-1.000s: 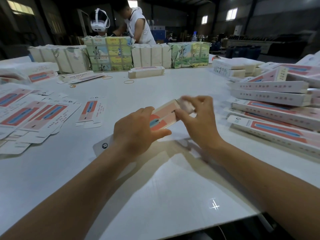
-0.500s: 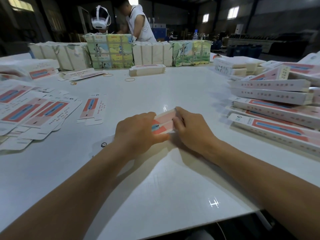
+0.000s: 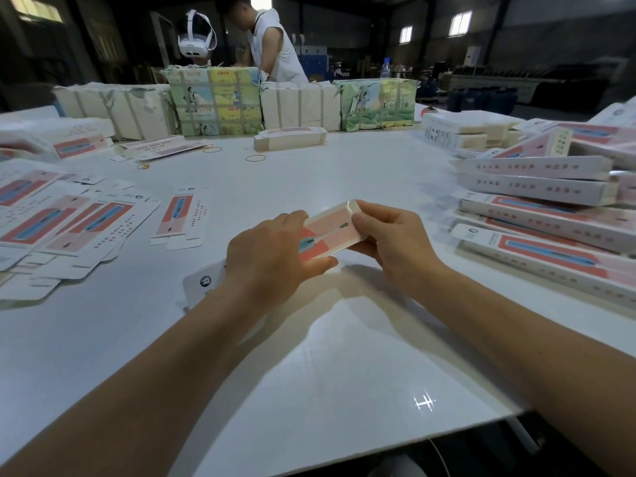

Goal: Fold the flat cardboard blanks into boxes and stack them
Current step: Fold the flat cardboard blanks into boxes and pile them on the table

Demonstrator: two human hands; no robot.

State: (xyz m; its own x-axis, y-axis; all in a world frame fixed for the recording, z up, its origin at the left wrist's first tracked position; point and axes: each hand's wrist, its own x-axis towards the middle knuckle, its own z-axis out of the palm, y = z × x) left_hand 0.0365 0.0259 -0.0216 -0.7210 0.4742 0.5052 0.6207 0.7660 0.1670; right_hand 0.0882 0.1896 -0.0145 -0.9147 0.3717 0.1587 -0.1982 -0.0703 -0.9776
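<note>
- I have a long box (image 3: 330,232) in both hands, held just above the white worktop (image 3: 309,356) in the middle of my view; its pink and red face with a blue strip is turned up toward me.
- My left hand (image 3: 272,253) grips the box's near half: fingers curled over its top and thumb under the lower edge, so those fingers are clamped on the box.
- My right hand (image 3: 395,242) holds the box's far end, fingers wrapped round it and pinching at the end corner, also clamped on the box.
- The box's near end pokes out past my left wrist, a white tab with a round dark logo; I cannot tell whether that end touches the worktop.
- To the left of the box, flat blanks (image 3: 58,228) lie spread and overlapping on the worktop; one single blank (image 3: 180,216) lies apart, nearer the box.
- To the right of the box stands a stack of folded boxes (image 3: 543,208), several layers high and somewhat uneven.
- Beyond the box, at the worktop's far side, wrapped bundles (image 3: 237,101) sit in a row, with one folded box (image 3: 290,137) in front of them and a few rubber bands (image 3: 255,158) close by.
- Behind the bundles a person in a white sleeveless top (image 3: 275,49) bends over, beside a white headset (image 3: 196,34).
</note>
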